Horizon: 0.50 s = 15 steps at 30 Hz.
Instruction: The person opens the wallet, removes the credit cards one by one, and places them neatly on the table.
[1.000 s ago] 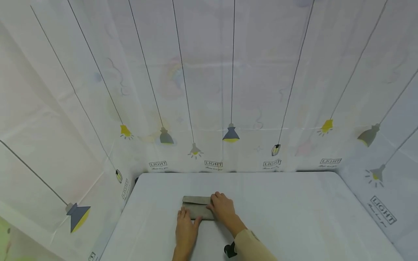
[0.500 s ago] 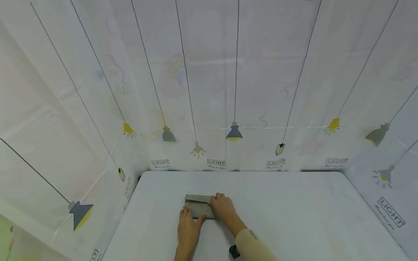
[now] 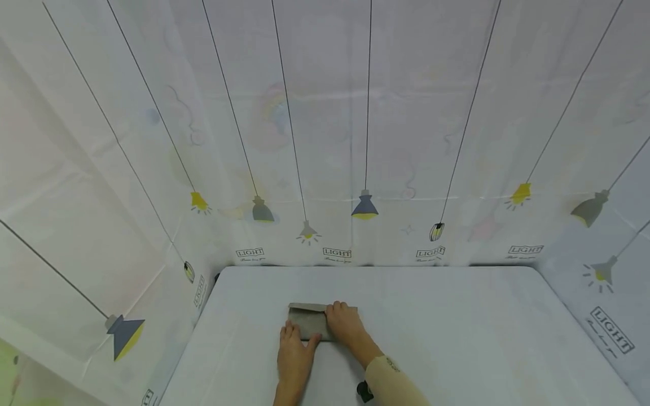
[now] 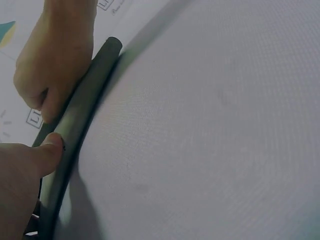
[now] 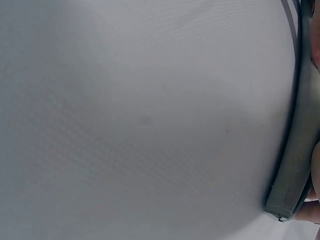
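Note:
A flat grey-green case [image 3: 310, 325] with a flap along its far side lies on the white table. Under the flap, a dark gap shows at the left part. My left hand [image 3: 294, 358] grips the case's near left corner, its fingers at the left side and its thumb against the near edge. In the left wrist view, that thumb [image 4: 50, 152] presses on the rounded edge of the case [image 4: 82, 120]. My right hand [image 3: 347, 327] pinches the flap near the right end, covering much of that side. The right wrist view shows the case [image 5: 295, 165] at its right border, with fingertips behind its end.
The white table [image 3: 457, 338] reaches to walls hung with white sheeting [image 3: 325, 141] printed with lamps. Beside the right sleeve [image 3: 393, 380] a small black object [image 3: 364, 391] shows, partly hidden.
The flap's left part has risen a little, and the dark gap beneath it has widened. The right hand has shifted only slightly. The left hand keeps its place on the case.

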Each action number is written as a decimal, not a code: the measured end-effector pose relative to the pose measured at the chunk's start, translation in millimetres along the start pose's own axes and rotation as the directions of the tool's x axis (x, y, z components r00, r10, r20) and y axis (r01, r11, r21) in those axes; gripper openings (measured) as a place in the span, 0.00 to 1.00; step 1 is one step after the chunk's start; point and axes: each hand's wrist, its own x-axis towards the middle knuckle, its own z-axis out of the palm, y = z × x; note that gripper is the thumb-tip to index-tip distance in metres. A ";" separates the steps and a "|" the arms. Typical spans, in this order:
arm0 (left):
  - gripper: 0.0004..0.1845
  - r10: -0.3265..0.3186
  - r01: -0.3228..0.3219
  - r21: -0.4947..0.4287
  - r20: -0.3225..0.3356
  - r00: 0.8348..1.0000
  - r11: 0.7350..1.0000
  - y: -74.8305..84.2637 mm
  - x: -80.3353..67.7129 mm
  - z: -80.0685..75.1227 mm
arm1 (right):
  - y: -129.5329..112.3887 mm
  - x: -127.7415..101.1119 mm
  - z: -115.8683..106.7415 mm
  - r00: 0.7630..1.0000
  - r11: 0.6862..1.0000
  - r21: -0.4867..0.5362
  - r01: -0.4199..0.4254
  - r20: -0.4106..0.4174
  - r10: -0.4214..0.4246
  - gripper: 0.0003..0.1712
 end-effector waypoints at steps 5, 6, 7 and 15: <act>0.39 0.005 -0.005 0.003 -0.004 1.000 1.000 1.8 -1.9 0.4 | 0.8 1.4 1.7 1.000 1.000 0.001 -0.007 -0.006 0.007 0.06; 0.39 0.005 -0.005 0.002 -0.004 1.000 1.000 2.1 -2.2 0.6 | 0.9 1.5 2.4 1.000 1.000 -0.001 -0.007 -0.018 0.007 0.06; 0.39 0.009 -0.009 0.005 -0.006 1.000 1.000 2.2 -2.3 0.8 | 1.0 1.6 2.8 0.999 1.000 -0.002 -0.008 -0.032 0.008 0.06; 0.39 0.020 -0.019 0.031 -0.031 0.999 0.999 0.7 -1.2 1.8 | -0.6 3.7 7.2 0.991 1.000 0.004 -0.009 -0.131 0.010 0.07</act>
